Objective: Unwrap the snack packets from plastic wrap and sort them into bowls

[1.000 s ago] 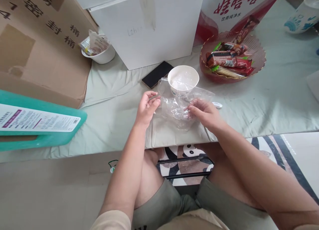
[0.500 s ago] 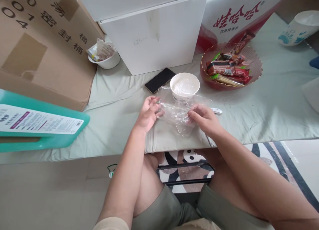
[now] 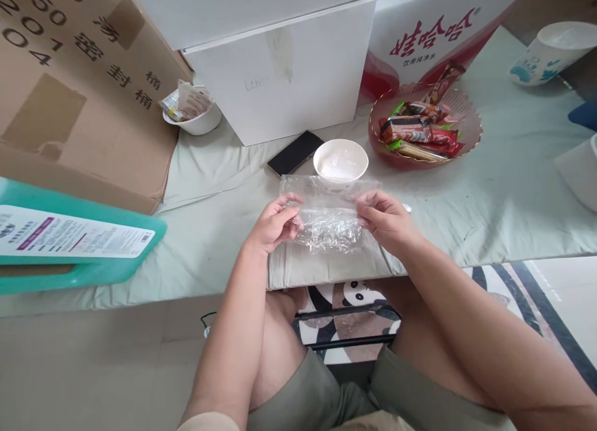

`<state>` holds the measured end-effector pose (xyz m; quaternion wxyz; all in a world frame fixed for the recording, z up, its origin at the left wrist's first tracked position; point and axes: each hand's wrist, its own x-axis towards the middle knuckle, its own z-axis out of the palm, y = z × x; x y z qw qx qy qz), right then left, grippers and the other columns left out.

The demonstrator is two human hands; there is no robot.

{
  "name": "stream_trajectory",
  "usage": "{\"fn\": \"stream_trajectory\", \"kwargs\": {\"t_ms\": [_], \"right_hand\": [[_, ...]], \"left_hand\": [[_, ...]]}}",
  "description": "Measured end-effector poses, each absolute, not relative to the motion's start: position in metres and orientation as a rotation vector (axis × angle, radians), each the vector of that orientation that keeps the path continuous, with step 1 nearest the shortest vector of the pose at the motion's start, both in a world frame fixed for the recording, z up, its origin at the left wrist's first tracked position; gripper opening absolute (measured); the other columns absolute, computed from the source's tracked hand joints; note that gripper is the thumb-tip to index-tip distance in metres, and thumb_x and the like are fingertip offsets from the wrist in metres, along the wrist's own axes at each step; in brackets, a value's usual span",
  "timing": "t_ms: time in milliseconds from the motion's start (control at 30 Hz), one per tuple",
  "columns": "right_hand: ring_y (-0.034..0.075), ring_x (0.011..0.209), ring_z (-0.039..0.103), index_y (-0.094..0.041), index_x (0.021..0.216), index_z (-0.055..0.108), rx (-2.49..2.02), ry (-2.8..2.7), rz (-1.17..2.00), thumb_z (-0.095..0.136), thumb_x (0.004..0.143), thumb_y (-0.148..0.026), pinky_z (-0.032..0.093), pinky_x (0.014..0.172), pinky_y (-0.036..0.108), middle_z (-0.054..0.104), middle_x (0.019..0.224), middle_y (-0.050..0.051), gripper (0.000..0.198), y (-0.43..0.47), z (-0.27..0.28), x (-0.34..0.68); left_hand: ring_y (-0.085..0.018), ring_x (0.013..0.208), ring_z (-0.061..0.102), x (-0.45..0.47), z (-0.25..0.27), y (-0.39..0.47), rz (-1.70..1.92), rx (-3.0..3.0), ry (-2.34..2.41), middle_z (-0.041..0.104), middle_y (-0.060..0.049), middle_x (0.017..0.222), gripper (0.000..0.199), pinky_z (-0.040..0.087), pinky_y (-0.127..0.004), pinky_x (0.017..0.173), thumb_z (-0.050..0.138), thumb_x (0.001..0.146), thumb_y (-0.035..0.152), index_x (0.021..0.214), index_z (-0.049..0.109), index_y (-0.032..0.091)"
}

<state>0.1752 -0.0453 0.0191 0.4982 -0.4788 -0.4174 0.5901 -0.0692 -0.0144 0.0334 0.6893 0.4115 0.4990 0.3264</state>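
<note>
Between my hands a clear plastic bag [image 3: 330, 227] is stretched sideways, its lower part crinkled and its upper part smoother. My left hand [image 3: 278, 222] is closed on the bag's left edge, thumb against fingers. On the opposite edge my right hand [image 3: 384, 216] pinches the plastic in the same way. Just behind the bag stands a white paper bowl [image 3: 341, 160] with something clear and crumpled inside; the bag covers part of its front. A small white object [image 3: 407, 208] shows its tip beside my right hand, the rest hidden.
A black phone [image 3: 295, 153] lies left of the bowl. Behind right sits a pink bowl [image 3: 472, 139] of wrapped snacks. White boxes [image 3: 308, 76] stand at the back, a carton [image 3: 107, 145] and a green jug [image 3: 140, 266] at left. Paper cups [image 3: 543, 61] are at right.
The bag has gone from bunched up to spread out flat between my hands. My left hand has closed on its left edge, and my right hand has shifted slightly upward.
</note>
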Motion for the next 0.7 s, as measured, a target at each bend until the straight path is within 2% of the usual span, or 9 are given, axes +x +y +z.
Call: {"fn": "stream_trajectory", "kwargs": {"t_ms": [67, 167, 300, 367, 400, 467, 500, 600, 700], "right_hand": [[0.010, 0.059, 0.044, -0.023, 0.072, 0.052, -1.110, -0.985, 1.404, 0.075, 0.071, -0.039, 0.038, 0.056, 0.028, 0.059, 0.084, -0.001, 0.028, -0.044, 0.019, 0.177], [0.011, 0.065, 0.049, -0.022, 0.067, 0.050, -1.052, -0.945, 1.371, 0.071, 0.068, -0.029, 0.040, 0.058, 0.029, 0.062, 0.101, 0.002, 0.022, -0.042, 0.018, 0.184], [0.014, 0.073, 0.053, -0.021, 0.065, 0.051, -1.080, -0.945, 1.339, 0.061, 0.075, -0.031, 0.043, 0.060, 0.029, 0.060, 0.103, 0.005, 0.017, -0.041, 0.017, 0.191], [0.014, 0.077, 0.055, -0.023, 0.078, 0.056, -1.162, -1.008, 1.327, 0.064, 0.079, -0.036, 0.045, 0.063, 0.030, 0.060, 0.109, 0.004, 0.015, -0.043, 0.017, 0.191], [0.014, 0.077, 0.055, -0.025, 0.089, 0.057, -1.205, -1.036, 1.344, 0.069, 0.076, -0.036, 0.046, 0.065, 0.029, 0.059, 0.112, 0.003, 0.021, -0.045, 0.017, 0.190], [0.013, 0.076, 0.056, -0.028, 0.110, 0.055, -1.268, -1.086, 1.432, 0.079, 0.067, -0.032, 0.046, 0.066, 0.029, 0.061, 0.110, 0.001, 0.049, -0.047, 0.018, 0.187], [0.013, 0.074, 0.055, -0.027, 0.111, 0.055, -1.285, -1.112, 1.476, 0.080, 0.065, -0.031, 0.044, 0.065, 0.028, 0.061, 0.102, 0.000, 0.053, -0.049, 0.020, 0.186], [0.012, 0.067, 0.048, -0.022, 0.086, 0.057, -1.309, -1.174, 1.479, 0.075, 0.070, -0.035, 0.038, 0.063, 0.027, 0.054, 0.077, -0.003, 0.028, -0.051, 0.024, 0.180], [0.014, 0.074, 0.048, -0.021, 0.070, 0.050, -1.196, -1.198, 1.438, 0.071, 0.073, -0.039, 0.038, 0.067, 0.027, 0.056, 0.080, -0.001, 0.028, -0.052, 0.028, 0.173]], "left_hand": [[-0.009, 0.036, 0.051, -0.070, 0.035, -0.014, 0.795, 0.907, 1.085, 0.060, 0.006, 0.053, 0.034, 0.028, -0.017, 0.034, 0.076, 0.069, 0.035, 0.097, 0.062, 0.023], [-0.011, 0.044, 0.057, -0.071, 0.036, -0.014, 0.871, 0.875, 0.985, 0.061, 0.003, 0.056, 0.024, 0.042, -0.021, 0.041, 0.076, 0.066, 0.037, 0.077, 0.063, 0.019], [-0.012, 0.059, 0.062, -0.068, 0.033, -0.014, 0.887, 0.918, 0.943, 0.062, -0.002, 0.067, 0.036, 0.052, -0.026, 0.058, 0.071, 0.071, 0.049, 0.061, 0.059, 0.016], [-0.012, 0.065, 0.063, -0.066, 0.030, -0.013, 0.876, 0.998, 1.031, 0.060, 0.001, 0.073, 0.031, 0.051, -0.024, 0.060, 0.080, 0.066, 0.038, 0.065, 0.057, 0.017], [-0.012, 0.068, 0.064, -0.066, 0.028, -0.012, 0.867, 1.030, 1.070, 0.060, 0.002, 0.078, 0.030, 0.050, -0.022, 0.060, 0.083, 0.062, 0.031, 0.071, 0.058, 0.017], [-0.013, 0.073, 0.066, -0.065, 0.025, -0.012, 0.872, 1.072, 1.123, 0.061, 0.001, 0.091, 0.038, 0.049, -0.022, 0.059, 0.083, 0.059, 0.024, 0.087, 0.059, 0.020], [-0.013, 0.075, 0.066, -0.065, 0.025, -0.012, 0.924, 1.098, 1.167, 0.061, 0.000, 0.097, 0.041, 0.049, -0.022, 0.060, 0.081, 0.060, 0.023, 0.095, 0.059, 0.022], [-0.014, 0.085, 0.064, -0.062, 0.024, -0.019, 1.289, 1.271, 1.495, 0.061, -0.002, 0.105, 0.034, 0.052, -0.026, 0.074, 0.073, 0.070, 0.021, 0.101, 0.059, 0.024], [-0.019, 0.102, 0.063, -0.051, 0.024, -0.033, 1.526, 1.562, 1.643, 0.063, -0.005, 0.104, 0.015, 0.051, -0.033, 0.093, 0.063, 0.085, 0.029, 0.100, 0.062, 0.024]]}}
